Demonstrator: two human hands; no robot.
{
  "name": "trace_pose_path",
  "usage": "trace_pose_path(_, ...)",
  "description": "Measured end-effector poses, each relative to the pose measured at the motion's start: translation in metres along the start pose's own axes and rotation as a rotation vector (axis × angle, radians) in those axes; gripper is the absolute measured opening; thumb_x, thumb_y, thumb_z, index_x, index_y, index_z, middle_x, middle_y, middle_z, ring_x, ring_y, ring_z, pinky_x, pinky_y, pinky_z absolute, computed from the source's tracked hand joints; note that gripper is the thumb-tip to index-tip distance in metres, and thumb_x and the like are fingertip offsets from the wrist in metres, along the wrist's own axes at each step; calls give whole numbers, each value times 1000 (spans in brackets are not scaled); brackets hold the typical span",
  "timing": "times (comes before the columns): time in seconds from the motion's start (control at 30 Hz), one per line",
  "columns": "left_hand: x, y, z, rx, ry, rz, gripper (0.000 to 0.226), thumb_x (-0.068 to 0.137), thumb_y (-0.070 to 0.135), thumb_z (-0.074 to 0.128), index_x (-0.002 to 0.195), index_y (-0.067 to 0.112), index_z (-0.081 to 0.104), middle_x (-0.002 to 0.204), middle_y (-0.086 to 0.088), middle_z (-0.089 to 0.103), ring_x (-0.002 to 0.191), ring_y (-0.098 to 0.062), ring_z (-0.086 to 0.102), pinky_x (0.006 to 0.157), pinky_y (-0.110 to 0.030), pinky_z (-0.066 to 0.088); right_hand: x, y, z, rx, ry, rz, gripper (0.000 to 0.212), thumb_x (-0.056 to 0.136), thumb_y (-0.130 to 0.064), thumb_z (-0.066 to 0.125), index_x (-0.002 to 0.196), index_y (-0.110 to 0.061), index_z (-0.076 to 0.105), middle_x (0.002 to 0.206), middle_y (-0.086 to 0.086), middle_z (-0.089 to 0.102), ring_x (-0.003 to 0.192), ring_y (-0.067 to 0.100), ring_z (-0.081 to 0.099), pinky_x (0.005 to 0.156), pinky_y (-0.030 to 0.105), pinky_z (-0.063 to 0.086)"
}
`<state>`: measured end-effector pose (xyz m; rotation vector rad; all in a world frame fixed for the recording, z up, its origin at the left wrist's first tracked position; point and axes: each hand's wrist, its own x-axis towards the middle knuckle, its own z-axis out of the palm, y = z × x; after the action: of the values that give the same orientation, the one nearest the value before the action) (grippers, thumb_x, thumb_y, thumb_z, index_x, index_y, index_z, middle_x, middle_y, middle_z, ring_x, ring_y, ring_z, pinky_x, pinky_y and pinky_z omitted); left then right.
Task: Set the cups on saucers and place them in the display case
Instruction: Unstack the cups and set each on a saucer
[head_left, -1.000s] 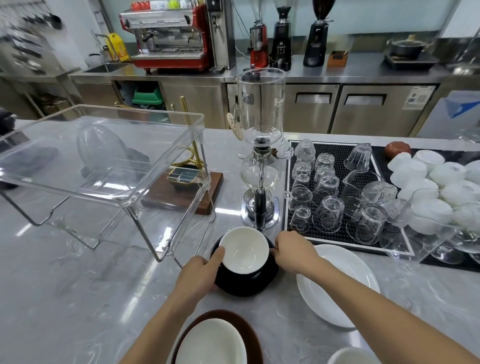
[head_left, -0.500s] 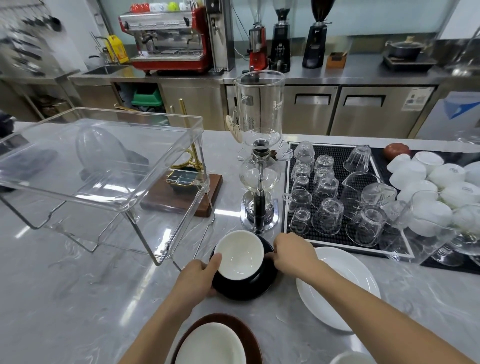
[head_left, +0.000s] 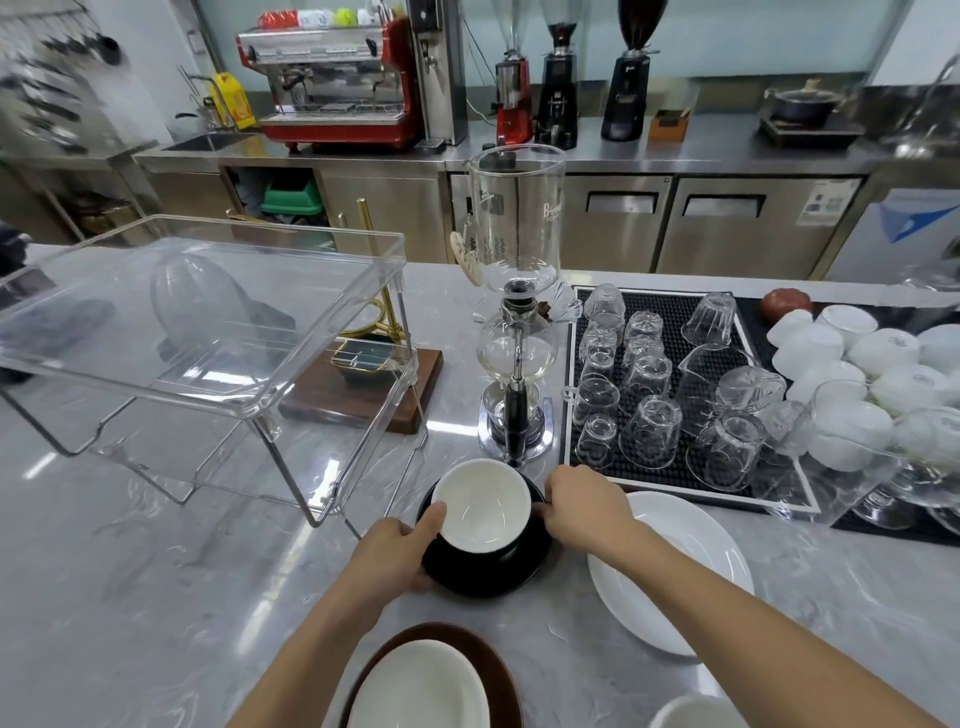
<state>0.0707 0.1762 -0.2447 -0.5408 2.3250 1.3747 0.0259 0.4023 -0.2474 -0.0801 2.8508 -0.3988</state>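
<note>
siphon brewer glass (head_left: 519, 218), partly legible "B" lettering, rest unreadable

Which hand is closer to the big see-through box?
Left. The left hand holds the black saucer just below the display case; the right hand grips the saucer's far side.

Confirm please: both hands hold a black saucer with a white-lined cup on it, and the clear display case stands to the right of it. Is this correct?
Not quite. The head view shows the clear display case to the left of the saucer, not the right. The rest holds: left hand and right hand hold the black saucer with the cup on it.
</note>
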Motion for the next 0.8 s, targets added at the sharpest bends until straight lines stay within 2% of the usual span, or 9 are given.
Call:
trace_pose_path(0.07, -3, 2, 1, 13, 24, 10, 57, 90, 64, 58, 80, 8, 54, 72, -13, 68, 63, -24, 74, 87, -50, 61, -2, 0, -1, 6, 8, 0, 32, 91, -43, 57, 80, -13, 59, 86, 10, 64, 89, 33, 64, 66, 31, 42)
trace_pose_path(0.17, -10, 6, 3, 45, 81, 18, 57, 92, 61, 55, 80, 6, 56, 72, -10, 72, 66, -24, 73, 82, -45, 63, -6, 2, -3, 50, 26, 10, 38, 90, -43, 54, 72, -10, 60, 69, 5, 58, 75, 32, 60, 61, 30, 41)
trace_pose_path(0.27, -17, 10, 4, 128, 144, 66, 55, 95, 59, 51, 87, 5, 58, 81, -15, 73, 73, -28, 74, 83, -47, 61, -12, 4, -9, 101, 73, 17, 38, 89, -41, 55, 79, -7, 67, 76, 9, 69, 77, 32, 65, 62, 32, 47)
trace_pose_path(0.37, -21, 12, 5, 270, 230, 164, 53, 98, 56, 46, 94, 6, 61, 88, -17, 72, 78, -30, 71, 77, -46, 57, -20, 11, -17, 153, 139, 8, 31, 87, -38, 56, 79, -11, 70, 77, 7, 72, 78, 30, 66, 66, 34, 52)
trace_pose_path(0.4, -23, 13, 6, 314, 262, 193, 53, 98, 55, 46, 98, 5, 62, 91, -16, 70, 81, -30, 69, 73, -43, 53, -23, 14, -20, 173, 155, 1, 30, 87, -38, 56, 78, -13, 69, 74, 4, 70, 77, 28, 65, 65, 34, 52)
trace_pose_path(0.47, -28, 17, 7, 375, 328, 267, 49, 99, 53, 46, 107, 8, 62, 101, -9, 67, 90, -24, 63, 74, -36, 45, -31, 23, -27, 213, 170, 7, 28, 88, -41, 58, 76, -19, 68, 69, -2, 66, 73, 23, 64, 61, 31, 49)
trace_pose_path(0.57, -39, 32, 10, 355, 393, 410, 35, 98, 46, 51, 96, 13, 64, 92, -2, 65, 87, -20, 61, 71, -34, 45, -43, 39, -38, 264, 201, 39, 22, 86, -41, 61, 71, -25, 66, 61, -8, 60, 67, 18, 62, 57, 28, 44)
trace_pose_path(0.67, -51, 53, 21, 295, 360, 512, 23, 97, 40, 55, 90, 21, 65, 81, 7, 64, 78, -6, 58, 65, -25, 41, -57, 57, -48, 298, 245, 74, 23, 86, -39, 62, 66, -27, 62, 58, -7, 61, 61, 14, 60, 55, 28, 44)
trace_pose_path(0.8, -59, 72, 42, 215, 263, 562, 24, 97, 37, 58, 82, 21, 68, 74, 8, 67, 75, -6, 62, 67, -25, 46, -73, 81, -58, 331, 300, 113, 24, 85, -37, 63, 64, -27, 62, 58, -7, 64, 59, 10, 61, 58, 31, 49)
